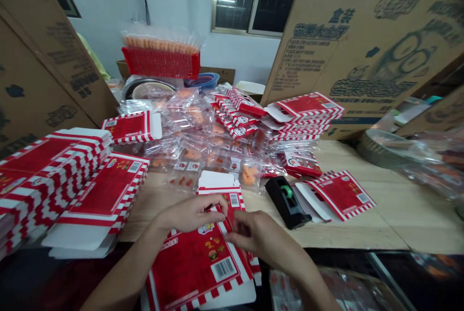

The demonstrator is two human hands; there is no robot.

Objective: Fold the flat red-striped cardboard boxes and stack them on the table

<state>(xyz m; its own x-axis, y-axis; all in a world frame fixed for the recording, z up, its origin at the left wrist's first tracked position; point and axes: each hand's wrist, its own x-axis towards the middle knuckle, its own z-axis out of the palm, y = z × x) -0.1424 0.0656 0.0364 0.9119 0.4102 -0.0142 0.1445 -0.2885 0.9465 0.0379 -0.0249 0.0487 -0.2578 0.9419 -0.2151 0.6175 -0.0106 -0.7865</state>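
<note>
A flat red and white striped carton (pixel 197 262) with a barcode lies at the table's near edge, its white flap pointing away from me. My left hand (pixel 192 213) rests on the carton's upper part, fingers curled and pinching its edge near the middle. My right hand (pixel 259 236) meets it from the right, fingers bent and gripping the same edge of the carton. Both hands are closed on the carton.
Stacks of flat red striped cartons (pixel 54 176) fill the left. Clear snack packets (pixel 192 151) are heaped at the middle. A black tape dispenser (pixel 286 201) and a loose carton (pixel 340 195) lie right. Big cardboard boxes (pixel 366 40) stand behind, more cartons (pixel 308 108) in front.
</note>
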